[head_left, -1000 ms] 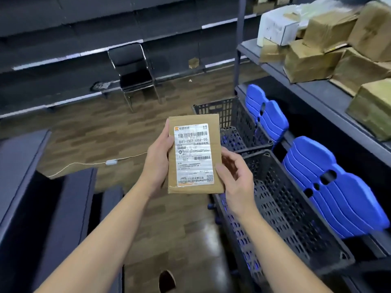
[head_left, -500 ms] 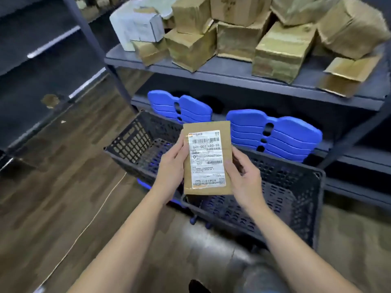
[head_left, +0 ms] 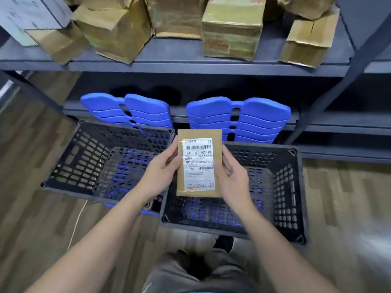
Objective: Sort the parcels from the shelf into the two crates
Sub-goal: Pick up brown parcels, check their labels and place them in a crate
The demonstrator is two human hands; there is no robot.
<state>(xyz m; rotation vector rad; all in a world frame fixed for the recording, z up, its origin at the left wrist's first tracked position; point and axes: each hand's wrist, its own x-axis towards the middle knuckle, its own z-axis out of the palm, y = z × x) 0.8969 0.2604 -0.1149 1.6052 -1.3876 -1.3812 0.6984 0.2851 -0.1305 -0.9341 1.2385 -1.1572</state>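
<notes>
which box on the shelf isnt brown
The white box at the far left end of the shelf. The brown boxes to its right are all plain cardboard.

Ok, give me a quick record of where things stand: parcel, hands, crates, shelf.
parcel: flat brown envelope, label towards camera, held above the crates, in neither
left hand: grips the parcel's left edge
right hand: grips its right edge
left crate: on the floor, no parcel seen inside
right crate: beside it, partly hidden, none seen inside
shelf: cardboard boxes on top
</notes>
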